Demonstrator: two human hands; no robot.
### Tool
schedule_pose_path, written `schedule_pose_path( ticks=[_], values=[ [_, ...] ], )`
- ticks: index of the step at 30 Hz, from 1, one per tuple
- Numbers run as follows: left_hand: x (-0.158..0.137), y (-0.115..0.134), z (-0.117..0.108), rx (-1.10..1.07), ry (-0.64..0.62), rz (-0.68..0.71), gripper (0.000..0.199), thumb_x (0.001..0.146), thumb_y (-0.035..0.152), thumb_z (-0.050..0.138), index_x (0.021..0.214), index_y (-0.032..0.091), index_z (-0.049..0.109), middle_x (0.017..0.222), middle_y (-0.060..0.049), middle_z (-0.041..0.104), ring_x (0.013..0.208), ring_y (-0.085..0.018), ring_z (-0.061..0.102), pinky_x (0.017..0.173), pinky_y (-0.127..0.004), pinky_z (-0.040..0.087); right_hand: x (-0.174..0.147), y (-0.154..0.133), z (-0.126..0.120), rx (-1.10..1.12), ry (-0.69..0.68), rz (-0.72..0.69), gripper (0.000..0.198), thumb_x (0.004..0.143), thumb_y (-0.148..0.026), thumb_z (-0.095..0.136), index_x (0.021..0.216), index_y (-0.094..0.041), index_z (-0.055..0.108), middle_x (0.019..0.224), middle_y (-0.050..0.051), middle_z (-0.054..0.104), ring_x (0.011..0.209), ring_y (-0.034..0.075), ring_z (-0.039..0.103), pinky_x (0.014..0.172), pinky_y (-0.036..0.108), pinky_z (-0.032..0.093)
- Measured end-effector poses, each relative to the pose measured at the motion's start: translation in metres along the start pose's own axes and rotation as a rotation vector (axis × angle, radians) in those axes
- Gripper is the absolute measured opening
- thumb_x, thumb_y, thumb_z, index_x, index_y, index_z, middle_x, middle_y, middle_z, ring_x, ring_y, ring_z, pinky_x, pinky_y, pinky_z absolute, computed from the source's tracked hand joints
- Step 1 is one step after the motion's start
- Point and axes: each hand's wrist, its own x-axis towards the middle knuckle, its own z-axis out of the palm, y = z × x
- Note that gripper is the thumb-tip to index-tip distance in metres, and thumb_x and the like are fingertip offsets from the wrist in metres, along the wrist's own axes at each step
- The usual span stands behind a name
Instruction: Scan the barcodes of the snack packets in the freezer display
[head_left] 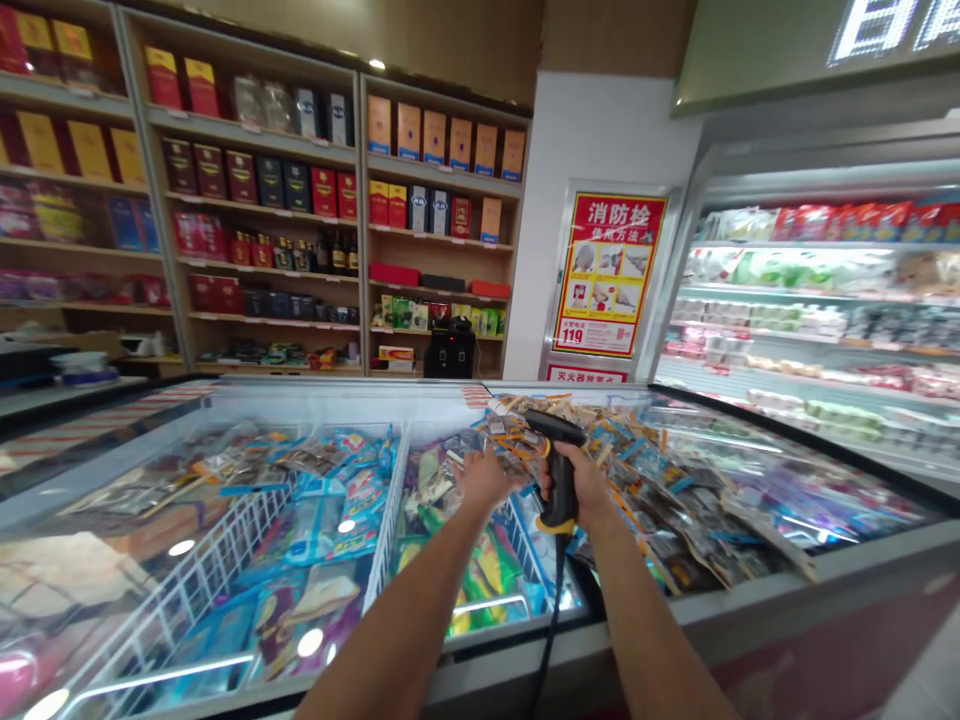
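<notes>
My right hand point(589, 485) is wrapped around the grip of a black and yellow handheld barcode scanner point(561, 475). A cable runs down from the scanner's base, and its head points toward the far left. My left hand point(481, 480) reaches over the chest freezer, its fingers stretched out above the packages and nothing visible in them. It is close to some clear and brownish wrapped packs point(442, 470); whether it touches them I cannot tell. Right of the hands lies a heap of packaged frozen treats point(645, 480) in brown, blue and orange wrappers.
White wire dividers point(386, 510) split the freezer, with blue packs point(337, 510) to the left and green-yellow packs point(487, 580) below my left forearm. Sliding glass lids point(795, 470) have dark frames. Shelves of boxes point(270, 185) stand behind; a lit refrigerated display point(817, 300) is at right.
</notes>
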Motion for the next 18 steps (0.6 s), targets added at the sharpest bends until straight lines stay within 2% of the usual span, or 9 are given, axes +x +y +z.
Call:
schedule_pose_path(
  ticks=[2, 5, 8, 12, 15, 18],
  values=[
    [-0.002, 0.005, 0.005, 0.033, -0.001, 0.032, 0.074, 0.051, 0.049, 0.068, 0.116, 0.019, 0.048, 0.118, -0.015, 0.053, 0.116, -0.033, 0.041, 0.096, -0.050, 0.024, 0.001, 0.001, 0.000, -0.003, 0.007, 0.024, 0.014, 0.073, -0.030, 0.048, 0.072, -0.017, 0.051, 0.045, -0.003, 0.052, 0.033, 0.009, 0.045, 0.030, 0.020, 0.038],
    [0.006, -0.015, -0.008, -0.032, -0.017, 0.072, 0.071, 0.051, 0.033, 0.070, 0.117, 0.018, 0.047, 0.119, -0.013, 0.050, 0.107, -0.026, 0.049, 0.091, -0.038, 0.034, 0.000, 0.001, 0.000, -0.007, -0.021, 0.038, 0.015, 0.073, -0.031, 0.048, 0.073, -0.016, 0.052, 0.046, -0.003, 0.053, 0.033, 0.010, 0.046, 0.030, 0.020, 0.038],
    [0.018, -0.058, -0.036, -0.137, 0.085, 0.043, 0.071, 0.050, 0.017, 0.067, 0.118, 0.016, 0.047, 0.122, -0.012, 0.046, 0.102, -0.020, 0.052, 0.086, -0.027, 0.039, -0.003, 0.002, 0.004, -0.024, -0.072, 0.054, 0.017, 0.073, -0.031, 0.048, 0.070, -0.016, 0.053, 0.047, -0.002, 0.054, 0.034, 0.009, 0.046, 0.032, 0.020, 0.040],
    [0.025, -0.121, -0.069, -0.265, 0.275, 0.018, 0.063, 0.051, 0.008, 0.062, 0.113, 0.015, 0.052, 0.115, -0.009, 0.051, 0.101, -0.019, 0.052, 0.085, -0.027, 0.040, -0.007, 0.010, 0.021, -0.057, -0.114, 0.112, 0.018, 0.073, -0.032, 0.049, 0.068, -0.015, 0.053, 0.049, -0.001, 0.055, 0.035, 0.008, 0.046, 0.031, 0.020, 0.040],
    [0.027, -0.154, -0.082, -0.442, 0.338, -0.005, 0.057, 0.052, 0.006, 0.059, 0.109, 0.015, 0.056, 0.097, -0.005, 0.061, 0.082, -0.017, 0.058, 0.072, -0.026, 0.045, -0.011, 0.023, 0.041, -0.141, -0.184, 0.149, 0.018, 0.072, -0.032, 0.051, 0.069, -0.015, 0.053, 0.049, -0.002, 0.055, 0.034, 0.009, 0.047, 0.031, 0.020, 0.039],
    [0.028, -0.169, -0.087, -0.624, 0.321, -0.026, 0.059, 0.055, 0.006, 0.057, 0.112, 0.017, 0.054, 0.074, 0.001, 0.065, 0.064, -0.014, 0.059, 0.059, -0.023, 0.045, -0.015, 0.036, 0.056, -0.257, -0.234, 0.213, 0.018, 0.071, -0.032, 0.050, 0.065, -0.015, 0.052, 0.048, -0.002, 0.055, 0.033, 0.009, 0.046, 0.029, 0.020, 0.038]
  ],
)
